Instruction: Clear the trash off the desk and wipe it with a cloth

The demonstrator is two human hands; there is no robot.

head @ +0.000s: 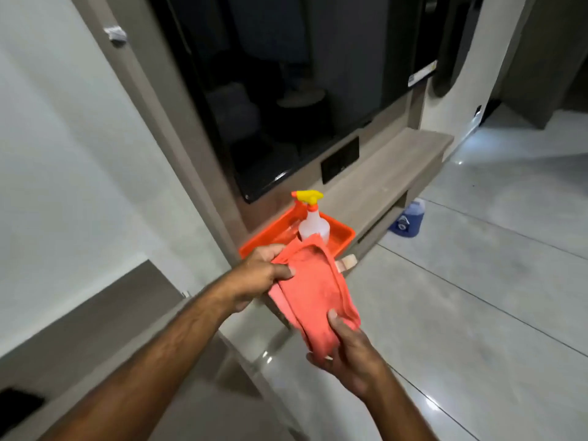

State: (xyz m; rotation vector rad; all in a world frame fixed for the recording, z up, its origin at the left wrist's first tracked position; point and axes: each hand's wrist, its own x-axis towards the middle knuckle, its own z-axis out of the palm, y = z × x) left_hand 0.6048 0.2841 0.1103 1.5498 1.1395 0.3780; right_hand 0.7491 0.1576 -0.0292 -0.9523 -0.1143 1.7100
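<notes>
head view, looking down along both forearms. the left hand [261, 275] is gripping the upper left edge of a folded pinkish-red cloth [313, 291], with the thumb lying on top of the fabric and the other fingers curled underneath. the right hand [346, 351] is pinching the lower end of the same cloth, its thumb [334, 318] pressing on the upper face and the remaining fingers wrapping below. the cloth is hanging stretched between the two hands, in the air above the near end of the desk [391, 173] and the floor [477, 297], and is touching neither.

the desk, a pale wood-grain shelf, is running away from the viewer along the wall, under a large dark screen [302, 90]. an orange tray [343, 238] is sitting on the near end of the desk, just behind the cloth; the cloth's top corner is overlapping it in this view. a translucent spray bottle [313, 226] with a yellow and orange trigger head is standing upright inside the tray. a black panel [339, 160] is sitting on the wall just above the desk top, beyond the tray. a blue jug [407, 218] is standing on the tiled floor, partly tucked under the desk's far portion. a small beige object [346, 262] is showing just right of the cloth, below the tray; what it is cannot be told.
</notes>
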